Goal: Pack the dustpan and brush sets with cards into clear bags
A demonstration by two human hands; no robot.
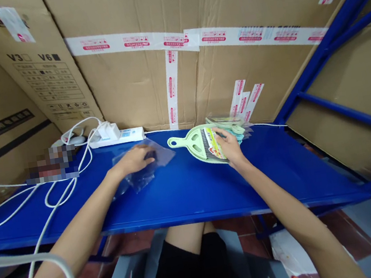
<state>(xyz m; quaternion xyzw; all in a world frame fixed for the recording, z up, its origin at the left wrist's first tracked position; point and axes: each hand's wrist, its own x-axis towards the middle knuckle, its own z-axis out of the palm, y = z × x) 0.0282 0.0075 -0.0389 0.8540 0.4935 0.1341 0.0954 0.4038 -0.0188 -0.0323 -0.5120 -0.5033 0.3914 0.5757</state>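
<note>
My right hand (230, 147) grips a pale green dustpan (191, 143) by its wide end, with the handle pointing left. A small brush with dark bristles (206, 142) and a printed yellow-and-white label (213, 143) lies in the pan. Behind that hand is a pile of similar green sets in clear wrapping (235, 124), partly hidden. On the left, my left hand (138, 158) rests over clear plastic bags (161, 154), its thumb and fingers a little apart. Some bag edges lie beneath the palm, out of sight.
A white power strip (131, 134) with a plugged-in adapter stands at the back of the blue table (188, 199). Looping white cables (53, 202) cover its left side, one crossing my left forearm. Cardboard walls (135, 86) and a blue metal frame (320, 56) enclose the table.
</note>
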